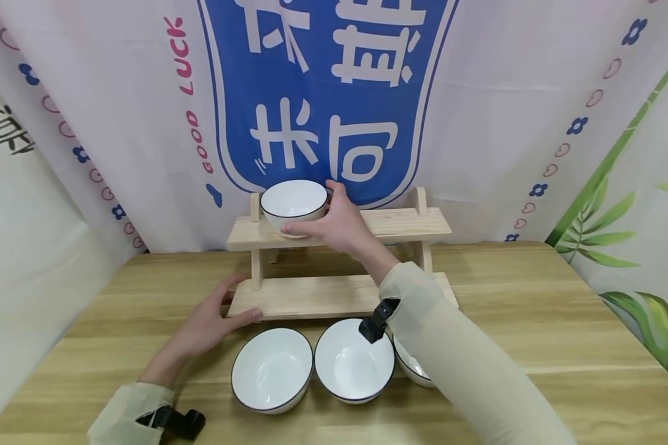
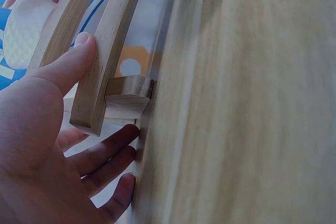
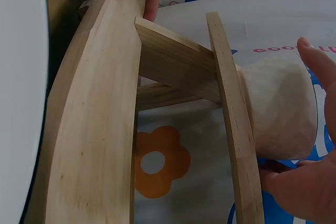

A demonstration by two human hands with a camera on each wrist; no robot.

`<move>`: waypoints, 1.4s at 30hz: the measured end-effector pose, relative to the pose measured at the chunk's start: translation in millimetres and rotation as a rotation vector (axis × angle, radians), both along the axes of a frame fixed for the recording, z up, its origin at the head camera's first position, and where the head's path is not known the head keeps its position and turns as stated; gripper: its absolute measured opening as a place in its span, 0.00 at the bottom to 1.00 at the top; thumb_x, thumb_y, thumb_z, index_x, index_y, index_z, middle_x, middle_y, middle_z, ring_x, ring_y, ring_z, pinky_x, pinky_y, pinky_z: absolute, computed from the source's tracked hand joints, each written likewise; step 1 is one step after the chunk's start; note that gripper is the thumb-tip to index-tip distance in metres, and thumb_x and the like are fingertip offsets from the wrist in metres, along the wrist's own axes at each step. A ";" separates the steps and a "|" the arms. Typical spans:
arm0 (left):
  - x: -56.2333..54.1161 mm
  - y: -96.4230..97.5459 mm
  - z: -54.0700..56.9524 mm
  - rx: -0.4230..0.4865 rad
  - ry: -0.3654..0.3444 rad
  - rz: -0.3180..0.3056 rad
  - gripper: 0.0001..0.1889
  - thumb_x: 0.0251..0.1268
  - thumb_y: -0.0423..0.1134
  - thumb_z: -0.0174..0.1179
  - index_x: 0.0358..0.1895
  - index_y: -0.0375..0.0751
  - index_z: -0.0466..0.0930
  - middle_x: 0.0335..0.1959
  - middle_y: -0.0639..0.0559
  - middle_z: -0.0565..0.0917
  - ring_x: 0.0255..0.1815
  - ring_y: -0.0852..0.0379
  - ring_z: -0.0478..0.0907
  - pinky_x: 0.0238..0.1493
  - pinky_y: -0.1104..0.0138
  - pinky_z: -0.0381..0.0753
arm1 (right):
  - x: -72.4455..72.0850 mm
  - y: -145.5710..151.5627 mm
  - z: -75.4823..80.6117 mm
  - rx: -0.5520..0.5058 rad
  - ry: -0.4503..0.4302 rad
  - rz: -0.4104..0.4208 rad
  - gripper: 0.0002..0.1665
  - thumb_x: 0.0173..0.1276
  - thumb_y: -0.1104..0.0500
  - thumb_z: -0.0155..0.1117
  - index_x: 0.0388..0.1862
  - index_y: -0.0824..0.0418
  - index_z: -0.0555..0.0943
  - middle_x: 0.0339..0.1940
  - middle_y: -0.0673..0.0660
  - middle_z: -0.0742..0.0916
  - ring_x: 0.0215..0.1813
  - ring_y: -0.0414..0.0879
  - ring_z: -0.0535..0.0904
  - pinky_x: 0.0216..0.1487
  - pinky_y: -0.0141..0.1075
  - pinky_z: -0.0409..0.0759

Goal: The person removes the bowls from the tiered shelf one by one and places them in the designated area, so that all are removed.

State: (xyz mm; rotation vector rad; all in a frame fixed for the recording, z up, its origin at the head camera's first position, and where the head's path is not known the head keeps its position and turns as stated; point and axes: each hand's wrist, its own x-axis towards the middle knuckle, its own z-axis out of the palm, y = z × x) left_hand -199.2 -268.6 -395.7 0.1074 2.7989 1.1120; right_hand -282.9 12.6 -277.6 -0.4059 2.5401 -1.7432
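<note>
My right hand (image 1: 339,224) holds a white bowl (image 1: 294,201) with a dark rim, thumb on its near side and fingers round its right side. The bowl sits upright at the left of the upper tier of a two-tier wooden display stand (image 1: 306,295). In the right wrist view, the side of this bowl (image 3: 281,108) meets the upper board. At the lower board's left end, my left hand (image 1: 207,322) grips the stand. Seen from the left wrist, the thumb of that hand (image 2: 37,129) lies on the board, with the other fingers around its end.
Two similar bowls (image 1: 271,371) (image 1: 355,363) stand side by side in front of the stand. A third bowl (image 1: 413,366) is partly hidden by my right sleeve. A printed curtain (image 1: 495,123) hangs behind the wooden table (image 1: 534,321).
</note>
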 end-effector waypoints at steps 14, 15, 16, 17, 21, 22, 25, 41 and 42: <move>0.0 1.3 0.5 0.010 -0.008 0.000 0.54 0.69 0.67 0.68 0.88 0.50 0.49 0.75 0.28 0.72 0.75 0.31 0.72 0.69 0.37 0.74 | -9.3 -19.6 0.6 0.033 -0.013 -0.029 0.80 0.55 0.42 0.89 0.90 0.54 0.42 0.83 0.62 0.66 0.80 0.60 0.67 0.82 0.57 0.68; 0.0 1.1 0.2 0.008 -0.007 0.000 0.54 0.69 0.67 0.68 0.88 0.51 0.49 0.75 0.28 0.73 0.75 0.31 0.72 0.68 0.37 0.74 | -9.5 -20.6 0.0 0.035 -0.009 -0.031 0.80 0.55 0.42 0.89 0.90 0.54 0.42 0.83 0.62 0.67 0.80 0.60 0.67 0.81 0.57 0.68; 0.0 0.9 -0.1 0.007 -0.009 0.002 0.54 0.69 0.67 0.68 0.88 0.51 0.49 0.75 0.28 0.73 0.75 0.31 0.72 0.68 0.37 0.74 | -9.4 -21.4 -0.6 0.034 -0.004 -0.035 0.79 0.55 0.42 0.89 0.90 0.55 0.43 0.83 0.63 0.67 0.80 0.60 0.68 0.81 0.57 0.69; 0.1 0.8 -0.3 0.005 -0.010 0.004 0.54 0.69 0.67 0.68 0.88 0.51 0.49 0.75 0.28 0.73 0.75 0.31 0.72 0.68 0.37 0.74 | -9.6 -22.1 -1.2 0.040 0.002 -0.043 0.78 0.55 0.42 0.88 0.90 0.55 0.44 0.82 0.63 0.68 0.80 0.59 0.68 0.81 0.57 0.69; 0.4 1.1 -0.4 -0.003 -0.015 0.008 0.54 0.69 0.68 0.68 0.88 0.52 0.49 0.75 0.28 0.72 0.75 0.31 0.71 0.68 0.37 0.75 | -9.7 -21.4 -2.9 0.064 0.012 -0.074 0.76 0.55 0.41 0.88 0.89 0.55 0.47 0.80 0.62 0.70 0.78 0.59 0.70 0.79 0.56 0.72; 0.4 1.1 -0.3 -0.005 -0.017 0.009 0.54 0.69 0.68 0.68 0.88 0.52 0.49 0.75 0.28 0.72 0.75 0.31 0.71 0.67 0.37 0.75 | -9.6 -20.3 -2.9 0.071 0.014 -0.081 0.76 0.54 0.41 0.88 0.88 0.55 0.48 0.80 0.62 0.71 0.77 0.59 0.71 0.78 0.55 0.73; -0.1 1.5 0.1 -0.008 -0.018 0.009 0.54 0.68 0.68 0.68 0.88 0.52 0.49 0.76 0.28 0.72 0.75 0.31 0.71 0.67 0.38 0.75 | -8.8 -15.6 -2.6 0.081 0.016 -0.095 0.75 0.53 0.40 0.89 0.88 0.54 0.49 0.79 0.62 0.72 0.76 0.59 0.72 0.76 0.55 0.75; 0.4 1.9 1.3 0.002 -0.007 0.003 0.53 0.69 0.67 0.68 0.87 0.51 0.49 0.75 0.28 0.72 0.75 0.31 0.71 0.68 0.37 0.74 | -2.8 9.7 -3.0 0.066 0.013 -0.096 0.75 0.51 0.39 0.90 0.88 0.53 0.52 0.80 0.60 0.72 0.74 0.58 0.73 0.71 0.54 0.80; 0.5 2.0 1.5 0.000 -0.010 0.004 0.53 0.69 0.67 0.68 0.87 0.51 0.49 0.75 0.28 0.72 0.75 0.31 0.71 0.68 0.37 0.74 | -2.4 11.4 -2.7 0.064 0.010 -0.093 0.75 0.51 0.39 0.90 0.88 0.53 0.52 0.80 0.60 0.72 0.74 0.58 0.73 0.70 0.53 0.80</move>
